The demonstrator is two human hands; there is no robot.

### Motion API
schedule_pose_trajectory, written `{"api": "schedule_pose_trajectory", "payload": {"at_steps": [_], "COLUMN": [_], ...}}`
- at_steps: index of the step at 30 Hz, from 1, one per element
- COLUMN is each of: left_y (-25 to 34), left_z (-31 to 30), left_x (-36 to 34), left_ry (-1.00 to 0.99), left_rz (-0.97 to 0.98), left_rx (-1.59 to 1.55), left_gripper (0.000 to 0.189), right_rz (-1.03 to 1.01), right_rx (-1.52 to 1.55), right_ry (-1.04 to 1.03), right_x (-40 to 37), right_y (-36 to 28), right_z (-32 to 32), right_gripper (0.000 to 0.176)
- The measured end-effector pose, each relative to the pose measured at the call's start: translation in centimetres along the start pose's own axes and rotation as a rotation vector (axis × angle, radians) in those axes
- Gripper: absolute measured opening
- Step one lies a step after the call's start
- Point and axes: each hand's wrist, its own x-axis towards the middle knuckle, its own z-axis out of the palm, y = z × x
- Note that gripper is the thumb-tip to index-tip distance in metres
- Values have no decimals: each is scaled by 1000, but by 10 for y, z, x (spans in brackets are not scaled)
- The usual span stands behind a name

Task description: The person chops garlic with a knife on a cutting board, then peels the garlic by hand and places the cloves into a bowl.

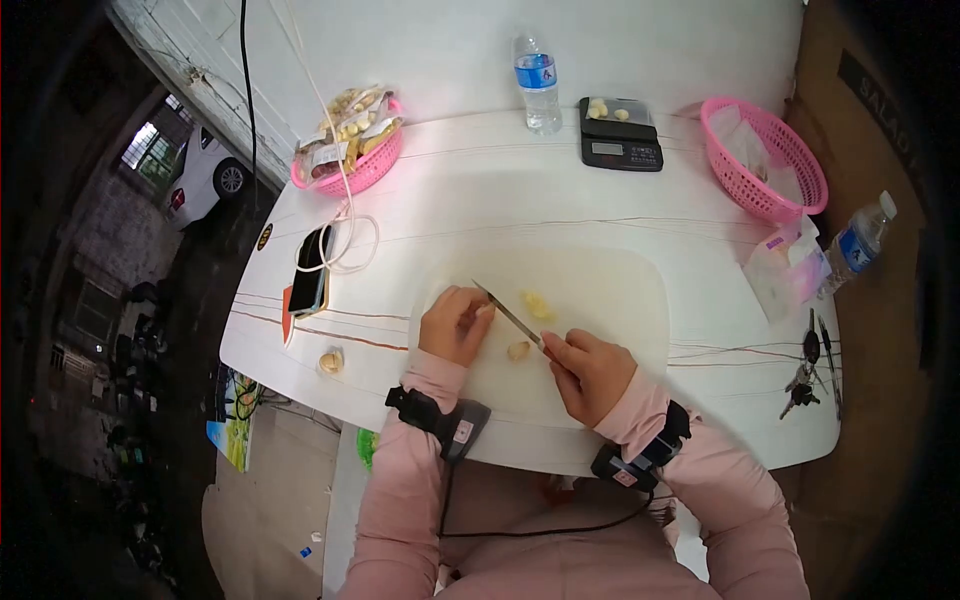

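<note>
My right hand (590,376) is wrapped round the handle of a small knife (511,315), whose blade points up and left over the white cutting board (620,290). The tip of the blade is close to the fingers of my left hand (456,325), which are curled together at the board's left side; what they hold, if anything, is too small to tell. Pale yellow pieces (538,305) lie on the board beyond the knife. A small brownish piece (518,350) rests on the board between my hands.
Around the board are a phone (311,272) with a white cable, a small round piece (331,361), a pink basket of packets (372,170), a bottle (538,85), a black scale (621,152), another pink basket (745,185), a tissue pack (788,270), a second bottle (858,243) and keys (803,380).
</note>
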Motion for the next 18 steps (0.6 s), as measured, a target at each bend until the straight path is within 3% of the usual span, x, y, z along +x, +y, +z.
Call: {"api": "schedule_pose_trajectory", "payload": {"at_steps": [18], "left_y": [-8], "left_z": [-2], "left_x": [3], "left_ry": [-42], "left_rz": [-5], "left_rx": [-31], "left_gripper": [12], "right_rz": [-25], "right_rx": [135], "right_ry": [17], "right_x": [30], "right_y": [15], "right_z": [22], "right_gripper": [28]}}
